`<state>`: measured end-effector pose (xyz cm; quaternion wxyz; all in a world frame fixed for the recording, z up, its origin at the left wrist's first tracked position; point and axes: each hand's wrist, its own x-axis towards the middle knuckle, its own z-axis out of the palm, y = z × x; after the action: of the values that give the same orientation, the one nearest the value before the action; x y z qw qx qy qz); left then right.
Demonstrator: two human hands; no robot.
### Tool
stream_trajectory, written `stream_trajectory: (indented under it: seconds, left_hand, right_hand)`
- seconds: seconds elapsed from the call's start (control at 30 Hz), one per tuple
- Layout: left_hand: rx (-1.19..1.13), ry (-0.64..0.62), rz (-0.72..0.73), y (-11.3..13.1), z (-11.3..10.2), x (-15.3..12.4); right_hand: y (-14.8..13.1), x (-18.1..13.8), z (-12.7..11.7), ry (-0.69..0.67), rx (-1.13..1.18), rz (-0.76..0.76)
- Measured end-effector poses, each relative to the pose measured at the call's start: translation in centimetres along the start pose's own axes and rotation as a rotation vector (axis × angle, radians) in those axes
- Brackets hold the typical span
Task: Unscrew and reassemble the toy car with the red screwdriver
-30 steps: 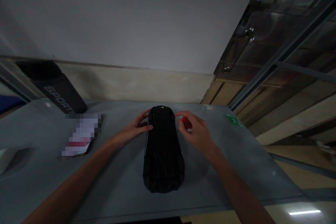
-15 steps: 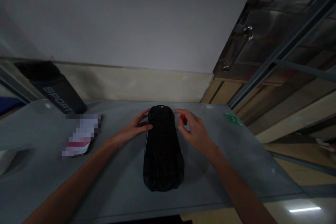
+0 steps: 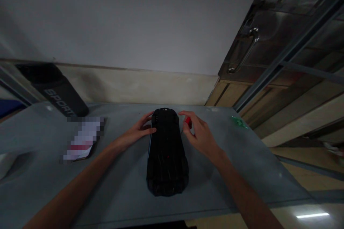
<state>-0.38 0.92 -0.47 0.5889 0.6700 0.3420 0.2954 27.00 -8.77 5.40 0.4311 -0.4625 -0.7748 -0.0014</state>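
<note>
A black toy car (image 3: 167,150) lies upside down on the grey table, with its wheels and dark underside facing up. At its far end my left hand (image 3: 138,131) grips the left side, thumb on the underside and fingers along the edge. Beside the far right wheel, my right hand (image 3: 197,132) pinches a small red object (image 3: 188,121) between thumb and fingers. Most of that red object is hidden by the fingers, so its kind cannot be made out. My right index finger reaches close to the car's far right corner.
To the left, a phone (image 3: 86,152) lies on the table (image 3: 126,182), partly blurred out. Behind it a dark bottle (image 3: 57,91) marked SPORT leans in view near the wall. A green wrapper (image 3: 239,122) sits near the right edge. A white object (image 3: 6,164) is at far left.
My right fingers have shifted very slightly, and a little more of the red object shows. The toy car and my left hand stay where they were.
</note>
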Motion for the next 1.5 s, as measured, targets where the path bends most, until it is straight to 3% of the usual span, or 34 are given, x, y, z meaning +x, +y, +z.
stream_trajectory:
  seconds: [0.53,0.83,1.3,1.5]
  left_hand:
    - [-0.035,-0.001,-0.017,-0.03,0.10,0.07]
    - [-0.013,-0.004,-0.011,-0.23,-0.14,0.22]
    - [-0.066,-0.006,-0.008,-0.55,-0.11,0.43]
    - [-0.073,-0.009,-0.006,-0.57,-0.13,0.37]
  right_hand:
    - [0.19,0.14,-0.03,0.045,-0.064,0.012]
    - [0.09,0.27,-0.43,0.001,-0.030,-0.036]
    - [0.00,0.34,-0.67,0.032,-0.015,0.046]
    - [-0.38,0.48,-0.90,0.011,0.020,-0.053]
